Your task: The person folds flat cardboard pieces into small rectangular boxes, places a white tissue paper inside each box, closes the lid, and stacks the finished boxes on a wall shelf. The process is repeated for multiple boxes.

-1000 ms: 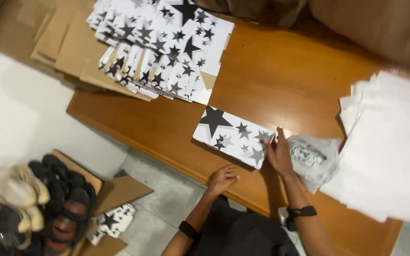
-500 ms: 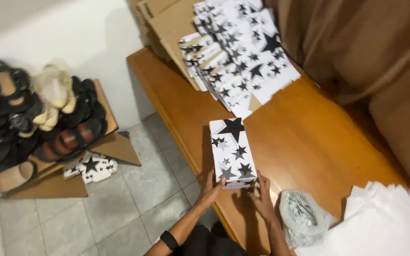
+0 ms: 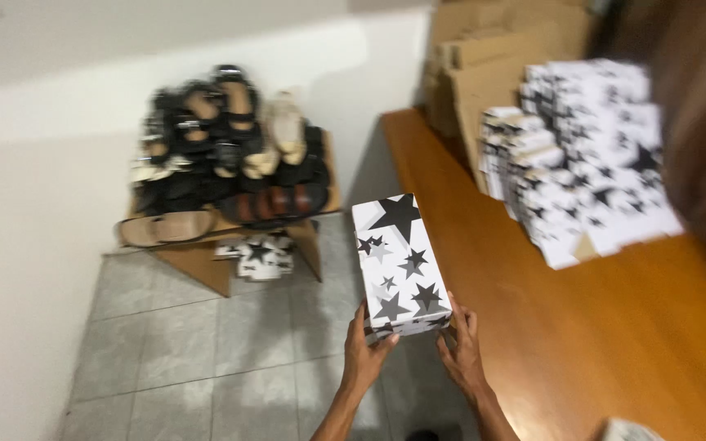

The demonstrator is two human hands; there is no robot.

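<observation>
White with black stars, the closed shoebox point(image 3: 399, 265) sits gripped at its near end between my left hand point(image 3: 364, 359) and right hand point(image 3: 461, 353), just off the wooden table point(image 3: 614, 327) edge, seemingly assembled, its blurred flat mates point(image 3: 590, 155) stacked unfolded farther along.

Shoe stockroom, seemingly (boxes point(image 3: 590, 155), sandals point(image 3: 230, 155)).

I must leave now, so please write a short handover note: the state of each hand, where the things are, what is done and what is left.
Left hand: holds the near end of the white star-printed box.
Right hand: holds the same end, other side.
The box is closed, lifted off the wooden table, over the tiled floor.
Done: box assembled and closed.
Left: flat star-printed boxes stacked on the table; sandals piled on a cardboard stand by the wall.
</observation>
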